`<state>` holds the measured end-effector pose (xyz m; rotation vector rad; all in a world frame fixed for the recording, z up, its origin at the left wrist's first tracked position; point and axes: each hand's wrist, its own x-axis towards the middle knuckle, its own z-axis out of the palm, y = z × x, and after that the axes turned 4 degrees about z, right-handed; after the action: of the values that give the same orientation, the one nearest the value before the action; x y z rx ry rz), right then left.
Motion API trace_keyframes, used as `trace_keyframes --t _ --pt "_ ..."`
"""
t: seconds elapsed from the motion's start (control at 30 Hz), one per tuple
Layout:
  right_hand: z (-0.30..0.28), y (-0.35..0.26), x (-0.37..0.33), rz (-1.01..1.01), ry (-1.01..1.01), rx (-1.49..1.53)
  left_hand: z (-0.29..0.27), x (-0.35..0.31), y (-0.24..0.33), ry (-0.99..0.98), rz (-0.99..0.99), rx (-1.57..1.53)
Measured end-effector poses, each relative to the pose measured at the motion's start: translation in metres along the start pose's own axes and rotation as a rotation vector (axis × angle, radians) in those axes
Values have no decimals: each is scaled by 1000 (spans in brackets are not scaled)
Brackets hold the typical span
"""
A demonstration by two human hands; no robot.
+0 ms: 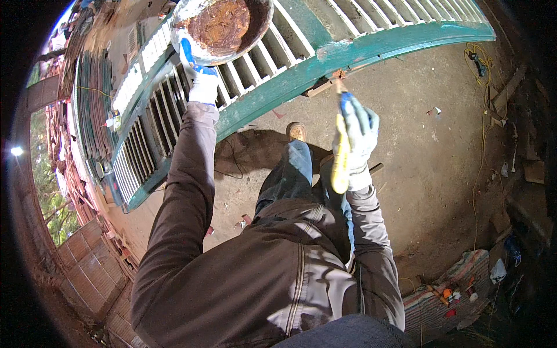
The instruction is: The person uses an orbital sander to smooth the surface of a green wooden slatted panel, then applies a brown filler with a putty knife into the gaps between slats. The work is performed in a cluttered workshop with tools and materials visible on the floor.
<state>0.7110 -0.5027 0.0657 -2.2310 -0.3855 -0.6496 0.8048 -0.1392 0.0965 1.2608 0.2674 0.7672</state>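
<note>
At the top, my left hand, in a white glove with blue fingers, grips the near rim of a round, stained metal bowl. Reddish-brown paste lies inside it. The bowl is above a green louvered shutter with whitish slats. My right hand, gloved alike, is closed around a yellow-handled tool that looks like a putty knife. Its narrow tip carries a brown lump and points at the shutter's near edge. Whether the tip touches the wood I cannot tell.
Stacked boards or shutters lean at the far left. A yellow cord lies coiled on the floor at the upper right. A striped cloth with small items spreads at the lower right. My boot stands near the shutter.
</note>
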Motion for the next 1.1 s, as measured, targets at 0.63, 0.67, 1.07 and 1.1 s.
trace_keyframes --t 0.63,0.67,1.07,1.1 --pt "86 -8 -97 736 -158 521 -31 10 -20 -136 87 77" --pt "63 -20 -74 794 -167 645 -52 14 -24 -182 73 -28" --pt "84 2 -24 247 180 -60 3 -23 5 -37 94 106" --pt "87 2 -24 222 183 -106 2 -25 7 -36 91 111"
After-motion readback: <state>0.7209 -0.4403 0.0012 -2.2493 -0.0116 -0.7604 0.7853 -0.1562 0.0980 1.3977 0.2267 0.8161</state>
